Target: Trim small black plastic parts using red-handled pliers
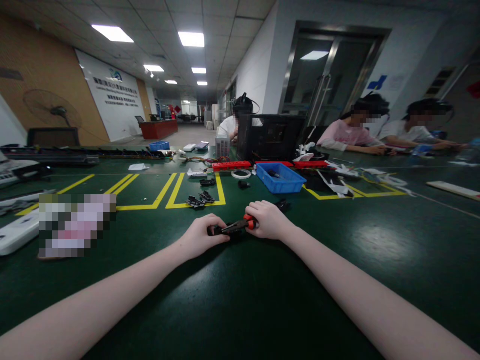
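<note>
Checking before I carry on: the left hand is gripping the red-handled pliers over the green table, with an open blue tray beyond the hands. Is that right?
Not quite: the right hand, not the left hand, grips the red-handled pliers over the green table, with an open blue tray beyond the hands. The head view shows it.

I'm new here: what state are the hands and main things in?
Left hand: closed on a small black part.
Right hand: closed on red-handled metal pliers.
Pliers: jaws too small to judge.
Blue rectangular plastic bin: upright, open-topped, black item inside.
Large black case: standing upright.
White ceiling light: lit.
</note>
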Tool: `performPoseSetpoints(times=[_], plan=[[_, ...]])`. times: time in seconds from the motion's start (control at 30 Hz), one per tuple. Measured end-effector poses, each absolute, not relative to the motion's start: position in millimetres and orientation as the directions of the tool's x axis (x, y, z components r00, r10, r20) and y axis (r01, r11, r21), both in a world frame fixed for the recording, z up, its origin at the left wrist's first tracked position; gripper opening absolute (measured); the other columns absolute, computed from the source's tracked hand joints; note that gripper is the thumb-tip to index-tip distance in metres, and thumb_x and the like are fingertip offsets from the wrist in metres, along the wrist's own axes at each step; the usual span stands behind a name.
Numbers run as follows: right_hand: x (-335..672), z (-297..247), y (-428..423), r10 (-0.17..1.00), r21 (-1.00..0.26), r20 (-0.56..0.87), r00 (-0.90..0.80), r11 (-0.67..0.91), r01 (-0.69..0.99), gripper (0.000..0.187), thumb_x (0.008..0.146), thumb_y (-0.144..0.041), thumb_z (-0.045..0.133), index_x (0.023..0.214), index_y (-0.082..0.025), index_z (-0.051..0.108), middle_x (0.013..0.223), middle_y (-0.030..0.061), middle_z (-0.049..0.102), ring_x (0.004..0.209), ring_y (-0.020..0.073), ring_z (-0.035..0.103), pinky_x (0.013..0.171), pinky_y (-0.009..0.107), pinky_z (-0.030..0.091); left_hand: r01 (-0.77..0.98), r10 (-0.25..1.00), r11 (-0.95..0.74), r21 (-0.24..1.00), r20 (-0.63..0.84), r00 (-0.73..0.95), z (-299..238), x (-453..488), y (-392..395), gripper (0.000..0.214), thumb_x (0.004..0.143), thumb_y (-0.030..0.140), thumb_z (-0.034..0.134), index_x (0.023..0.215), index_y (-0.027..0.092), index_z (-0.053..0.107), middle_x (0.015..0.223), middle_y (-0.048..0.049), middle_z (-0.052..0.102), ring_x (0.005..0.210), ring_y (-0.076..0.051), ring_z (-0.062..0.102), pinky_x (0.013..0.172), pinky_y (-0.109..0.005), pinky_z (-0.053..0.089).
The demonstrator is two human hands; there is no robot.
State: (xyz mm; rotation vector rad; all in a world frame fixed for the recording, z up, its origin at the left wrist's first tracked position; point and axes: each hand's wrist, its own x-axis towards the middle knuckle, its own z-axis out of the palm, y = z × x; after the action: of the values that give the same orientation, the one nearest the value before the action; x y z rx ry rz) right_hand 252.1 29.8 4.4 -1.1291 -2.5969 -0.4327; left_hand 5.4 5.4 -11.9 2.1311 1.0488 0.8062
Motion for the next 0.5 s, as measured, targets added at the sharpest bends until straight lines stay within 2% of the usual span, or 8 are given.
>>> performPoseSetpoints(times=[0.1, 0.3, 0.5], plan=[[252.3, 4.6, 30.2, 0.648, 0.167, 0.376, -0.662, 0.656, 0.736, 0.021, 0.072, -0.034, 0.066, 0.082, -0.018, 0.058, 0.084, 0.0069, 0.063, 0.078, 0.0221, 0.055, 0.075, 0.034, 0.037, 0.464, 0.836, -0.480, 0.744, 0.228, 0.500, -11.4, 5.9, 4.8, 0.023, 0.079, 0.036, 0.070, 0.093, 0.018, 0.071, 0.087, -0.0023, 0.065, 0.068, -0.016, 0.052, 0.063, -0.027, 0.040], [251.9, 7.1, 29.1, 0.612, 0.177, 0.420, -0.671, 0.670, 0.721, 0.018, 0.071, -0.034, 0.064, 0.080, -0.019, 0.059, 0.082, 0.0068, 0.064, 0.084, 0.0237, 0.055, 0.096, 0.041, 0.034, 0.458, 0.838, -0.473, 0.753, 0.226, 0.496, -11.1, 6.9, 3.7, 0.026, 0.080, 0.039, 0.068, 0.095, 0.018, 0.071, 0.081, -0.0012, 0.066, 0.068, -0.016, 0.052, 0.062, -0.027, 0.039], [251.3, 7.3, 28.5, 0.595, 0.180, 0.453, -0.664, 0.668, 0.722, 0.015, 0.071, -0.033, 0.063, 0.077, -0.020, 0.058, 0.082, 0.0057, 0.063, 0.088, 0.0234, 0.055, 0.104, 0.042, 0.030, 0.439, 0.842, -0.444, 0.781, 0.196, 0.502, -9.1, 8.0, 1.9, 0.026, 0.081, 0.039, 0.066, 0.094, 0.017, 0.070, 0.072, 0.0020, 0.058, 0.063, -0.014, 0.048, 0.058, -0.025, 0.035]])
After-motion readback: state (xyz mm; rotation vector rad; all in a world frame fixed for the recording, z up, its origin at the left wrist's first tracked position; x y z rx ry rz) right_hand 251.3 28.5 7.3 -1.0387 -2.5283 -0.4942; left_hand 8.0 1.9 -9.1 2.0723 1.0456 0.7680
